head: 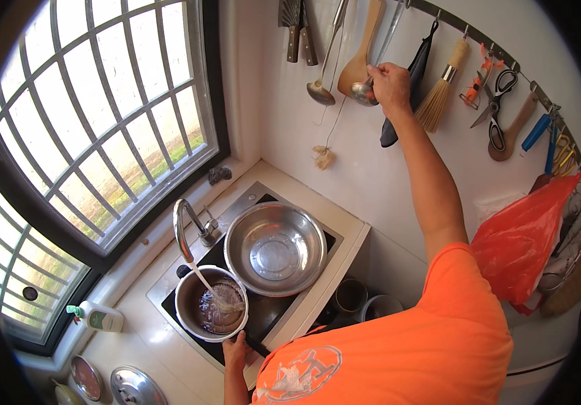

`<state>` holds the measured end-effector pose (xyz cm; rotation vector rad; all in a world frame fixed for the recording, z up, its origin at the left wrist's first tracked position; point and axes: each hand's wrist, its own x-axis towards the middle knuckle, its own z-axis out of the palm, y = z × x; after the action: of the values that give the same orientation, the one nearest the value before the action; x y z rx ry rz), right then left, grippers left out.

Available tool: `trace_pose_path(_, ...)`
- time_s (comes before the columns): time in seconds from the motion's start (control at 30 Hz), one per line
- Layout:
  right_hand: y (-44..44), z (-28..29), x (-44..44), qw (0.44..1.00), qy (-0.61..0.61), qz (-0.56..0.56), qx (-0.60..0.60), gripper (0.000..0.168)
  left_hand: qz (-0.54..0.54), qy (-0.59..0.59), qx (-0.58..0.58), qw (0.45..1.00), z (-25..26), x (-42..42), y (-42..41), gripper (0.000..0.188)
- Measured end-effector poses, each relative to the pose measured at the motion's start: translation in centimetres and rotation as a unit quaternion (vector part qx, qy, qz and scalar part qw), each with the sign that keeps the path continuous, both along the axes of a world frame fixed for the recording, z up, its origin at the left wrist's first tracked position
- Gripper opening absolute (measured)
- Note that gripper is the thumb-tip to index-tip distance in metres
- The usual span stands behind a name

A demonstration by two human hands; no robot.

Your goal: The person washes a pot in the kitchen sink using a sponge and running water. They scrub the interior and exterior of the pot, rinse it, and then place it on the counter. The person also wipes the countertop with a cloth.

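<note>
My left hand (235, 351) grips the near side of a metal pot (181, 304), where its black handle (257, 346) joins. The pot looks like a pressure cooker body. Water runs from a curved chrome faucet (181, 230) into the pot, which holds dark, swirling liquid. My right hand (393, 87) is raised to the wall rack and closed around a metal ladle (363, 94) just above its bowl. A wooden spatula (355, 73) hangs right behind that ladle. Beside the pot, a wide stainless steel basin (275, 253) rests over the sink (338, 248).
On the wall rack (451, 17) hang a second ladle (321, 92), cleavers (293, 43), a bristle brush (437, 98) and scissors (495, 104). A red plastic bag (518, 243) hangs at right. A pump bottle (99, 316) and a pot lid (136, 387) occupy the counter below the barred window (98, 101).
</note>
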<state>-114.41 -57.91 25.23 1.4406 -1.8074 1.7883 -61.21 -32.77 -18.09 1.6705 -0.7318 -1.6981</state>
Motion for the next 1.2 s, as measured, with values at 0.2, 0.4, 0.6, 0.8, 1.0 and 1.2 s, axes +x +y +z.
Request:
trace_pose_path(0.2, 1.2, 1.4, 0.8, 1.000, -0.014, 0.025, -0.003, 0.026, 0.007, 0.004, 0.001, 1.000, -1.3, 0.2, -0.1, 0.027)
trace_pose_path(0.4, 1.2, 1.1, -0.1, 0.997, -0.069, 0.018, 0.024, 0.025, 0.010, -0.006, -0.010, 1.000, -0.3, -0.8, -0.3, 0.025)
trace_pose_path(0.6, -0.8, -2.0, -0.9, 0.981, 0.153, -0.111, 0.045, 0.032, 0.041, 0.194, 0.022, 0.980, -3.1, -0.1, -0.3, 0.016)
trace_pose_path(0.8, 4.7, -13.8, 10.1, 0.942, 0.328, 0.033, 0.060, 0.032, 0.175, 0.358, 0.124, 0.909, -4.3, -1.8, -1.2, 0.029)
trace_pose_path(1.0, 8.5, -31.5, 27.8, 0.761, 0.142, 0.470, 0.425, 0.025, 0.167, 0.374, 0.070, 0.910, -4.5, -1.6, -0.1, 0.025)
trace_pose_path(1.2, 7.1, -41.0, 39.1, 0.601, 0.330, 0.534, 0.494, 0.040, 0.168, 0.321, 0.023, 0.932, -0.5, -1.9, 0.6, 0.014)
